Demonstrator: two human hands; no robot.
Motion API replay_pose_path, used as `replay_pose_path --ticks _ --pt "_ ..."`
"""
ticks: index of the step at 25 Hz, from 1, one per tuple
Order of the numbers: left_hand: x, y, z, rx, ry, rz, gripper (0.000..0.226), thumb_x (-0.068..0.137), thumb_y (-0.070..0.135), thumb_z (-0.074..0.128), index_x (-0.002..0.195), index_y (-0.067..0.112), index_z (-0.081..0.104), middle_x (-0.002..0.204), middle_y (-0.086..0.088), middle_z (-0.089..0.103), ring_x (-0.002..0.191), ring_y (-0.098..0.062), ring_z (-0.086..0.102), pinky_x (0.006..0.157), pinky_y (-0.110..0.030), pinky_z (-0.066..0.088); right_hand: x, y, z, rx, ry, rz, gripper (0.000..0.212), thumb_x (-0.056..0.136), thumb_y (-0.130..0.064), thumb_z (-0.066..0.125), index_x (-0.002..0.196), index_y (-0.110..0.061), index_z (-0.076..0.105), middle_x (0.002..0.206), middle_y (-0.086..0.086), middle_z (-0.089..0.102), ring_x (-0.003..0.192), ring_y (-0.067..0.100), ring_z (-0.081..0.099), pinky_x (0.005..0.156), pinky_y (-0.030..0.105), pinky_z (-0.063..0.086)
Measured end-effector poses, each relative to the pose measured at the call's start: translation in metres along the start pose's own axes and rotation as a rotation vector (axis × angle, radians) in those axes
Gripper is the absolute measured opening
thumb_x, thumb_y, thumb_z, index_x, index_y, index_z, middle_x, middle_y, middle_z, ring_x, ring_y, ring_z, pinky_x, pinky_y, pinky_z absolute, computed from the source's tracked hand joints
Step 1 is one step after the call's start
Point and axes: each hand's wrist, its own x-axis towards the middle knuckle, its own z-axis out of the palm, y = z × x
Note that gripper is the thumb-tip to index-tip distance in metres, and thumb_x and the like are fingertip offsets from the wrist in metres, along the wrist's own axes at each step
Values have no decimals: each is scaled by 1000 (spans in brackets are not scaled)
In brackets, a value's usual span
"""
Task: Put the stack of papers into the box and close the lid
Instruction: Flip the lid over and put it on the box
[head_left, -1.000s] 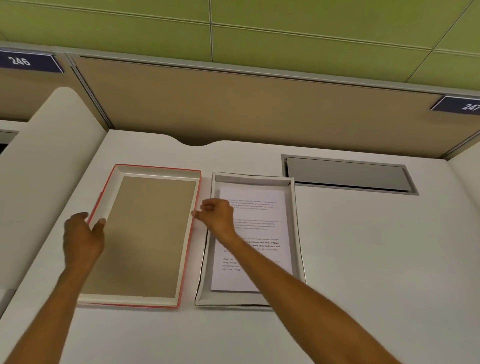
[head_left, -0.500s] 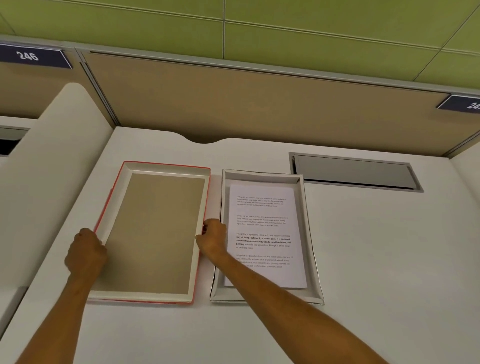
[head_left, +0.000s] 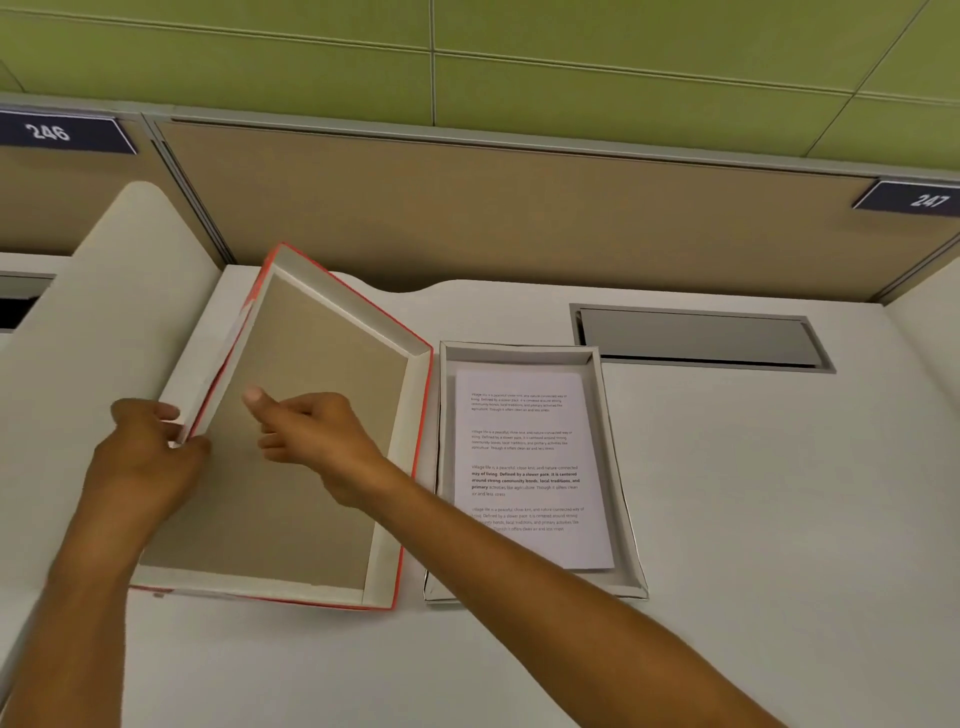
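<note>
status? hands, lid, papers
Left hand gripping lid at its left edge, tilting it up. Right hand open inside lid. Papers in box, uncovered. Nothing blocking.

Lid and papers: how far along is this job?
Done: the papers lie flat inside the open box. In hand: the lid is tilted up on its left side, inside facing up, the left hand gripping its left edge, the right hand over its inside. Left: turn it over onto the box.

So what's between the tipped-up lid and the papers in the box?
In the head view, only the box's left wall stands between the lid and the papers; a thin strip of bare desk shows too.
</note>
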Motion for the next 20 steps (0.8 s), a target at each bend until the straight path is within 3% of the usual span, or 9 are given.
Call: replay_pose_path --ticks 2,6,8,10,12,14,17,20 --pt "-19 16 0 -15 -21 90 52 89 15 69 128 5 38 109 -7 52 93 -34 54 84 -50 49 -7 -17 6 101 -95 13 56 88 -44 66 109 8 65 113 27 67 104 35 68 74 26 58" --pt "-45 33 -2 -164 -160 157 68 84 20 75 138 9 34 121 -1 48 104 -26 52 85 -43 46 -9 -30 -2 185 -42 29 33 90 -14 67 115 7 63 116 25 67 103 39 68 80 38 59" --pt "-55 40 -11 -245 -265 179 81 74 39 82 138 18 36 124 2 48 109 -24 52 90 -47 49 -11 -33 -10 164 4 47 28 89 -8 66 113 6 64 115 23 68 102 37 69 75 33 59" --pt "-61 45 -19 -253 -328 173 90 54 64 77 129 32 40 125 4 51 109 -25 55 93 -53 50 -16 -35 -16 128 14 37 21 90 -6 64 109 5 65 110 20 69 103 35 69 71 28 57" --pt "-52 39 -22 -300 -345 151 70 60 72 74 117 44 46 127 3 56 109 -29 60 97 -59 49 -22 -38 -20 125 9 31 23 91 -5 61 112 5 64 115 20 67 106 37 67 70 27 55" --pt "-35 28 -23 -435 -384 122 48 67 65 72 109 52 55 130 -4 62 106 -35 65 94 -68 48 -26 -40 -24 99 11 9 27 92 -3 60 118 6 60 126 21 63 110 38 65 74 30 54" --pt "-28 26 -13 -571 -343 83 75 63 81 60 123 35 56 125 -6 67 108 -37 65 95 -66 48 -33 -46 -33 52 58 -30 27 91 -2 60 117 5 60 129 20 61 114 37 63 81 33 54" --pt "-39 41 13 -552 -357 50 85 78 76 42 137 15 50 129 -10 63 118 -38 60 104 -56 43 -44 -54 -47 68 101 -54 28 91 -6 63 118 2 59 131 18 61 117 35 62 92 40 55"
